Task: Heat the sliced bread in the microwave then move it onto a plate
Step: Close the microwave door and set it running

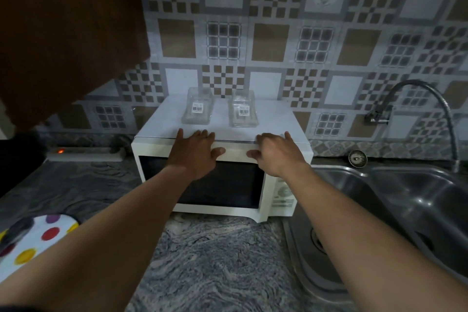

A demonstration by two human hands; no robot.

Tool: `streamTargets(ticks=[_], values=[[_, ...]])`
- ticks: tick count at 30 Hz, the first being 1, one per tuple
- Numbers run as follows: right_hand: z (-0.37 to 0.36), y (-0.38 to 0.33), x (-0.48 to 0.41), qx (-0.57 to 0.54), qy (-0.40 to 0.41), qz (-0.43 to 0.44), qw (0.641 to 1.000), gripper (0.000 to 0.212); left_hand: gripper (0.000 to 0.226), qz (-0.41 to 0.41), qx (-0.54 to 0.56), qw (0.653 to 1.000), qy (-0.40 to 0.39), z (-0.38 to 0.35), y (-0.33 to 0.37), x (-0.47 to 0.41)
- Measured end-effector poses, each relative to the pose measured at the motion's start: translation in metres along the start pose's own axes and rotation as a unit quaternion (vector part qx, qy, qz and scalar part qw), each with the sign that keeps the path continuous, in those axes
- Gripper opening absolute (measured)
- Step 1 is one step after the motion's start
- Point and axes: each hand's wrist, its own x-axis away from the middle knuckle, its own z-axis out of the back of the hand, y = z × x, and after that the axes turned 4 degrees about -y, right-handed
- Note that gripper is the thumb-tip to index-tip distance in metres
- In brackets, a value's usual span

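Note:
A white microwave (pixel 157 152) stands on the grey stone counter against the tiled wall, its dark glass door closed. My left hand (pixel 195 152) lies on the front top edge of the microwave, fingers over the top and thumb on the door frame. My right hand (pixel 276 152) rests the same way further right on that edge. Both hands grip the microwave's top edge. No bread and no plate are in view. A white cloth or mat with coloured dots (pixel 38 238) lies at the lower left, partly hidden by my left forearm.
Two clear glass containers (pixel 198 106) (pixel 243 109) with barcode labels sit on the microwave's top. A steel sink (pixel 395 200) with a curved tap (pixel 428 99) is at the right. A power strip (pixel 83 153) with a lit red switch lies behind at the left. A dark cabinet (pixel 63 33) hangs upper left.

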Motion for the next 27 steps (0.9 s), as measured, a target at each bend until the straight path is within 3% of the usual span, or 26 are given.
streamTargets(ticks=[22, 27], values=[[-0.004, -0.004, 0.002, 0.031, 0.035, -0.003, 0.999, 0.034, 0.051, 0.015, -0.037, 0.999, 0.000, -0.003, 0.012, 0.001], [-0.021, -0.007, 0.015, 0.013, 0.044, -0.001, 0.999, 0.054, 0.056, 0.052, -0.024, 0.998, -0.001, -0.015, 0.022, 0.008]])
